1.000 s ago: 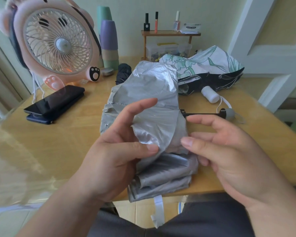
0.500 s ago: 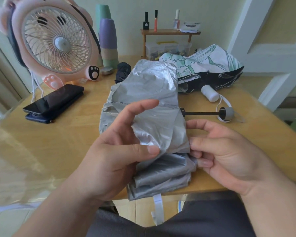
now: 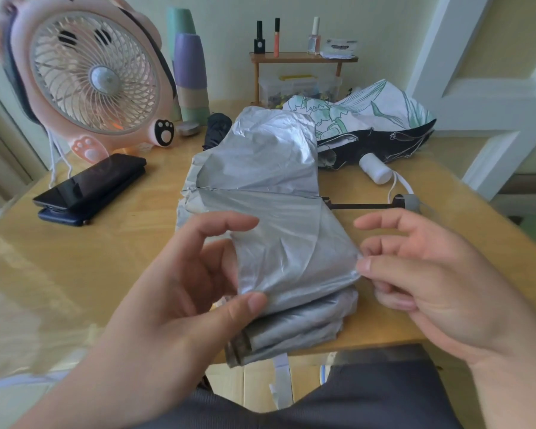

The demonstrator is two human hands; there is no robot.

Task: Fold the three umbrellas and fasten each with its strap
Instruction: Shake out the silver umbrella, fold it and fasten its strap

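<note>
Light wooden table [image 3: 81,274], glossy top, with a broad pale glare across its left part. Pale yellow-green wall [image 3: 229,17] behind it. White panelled door [image 3: 489,97] at right, near the table's far right corner. Small wooden shelf [image 3: 304,58] on thin legs stands at the table's back edge, by the wall. Soft, even daylight. Pale floor [image 3: 7,400] at lower left, blurred.
</note>
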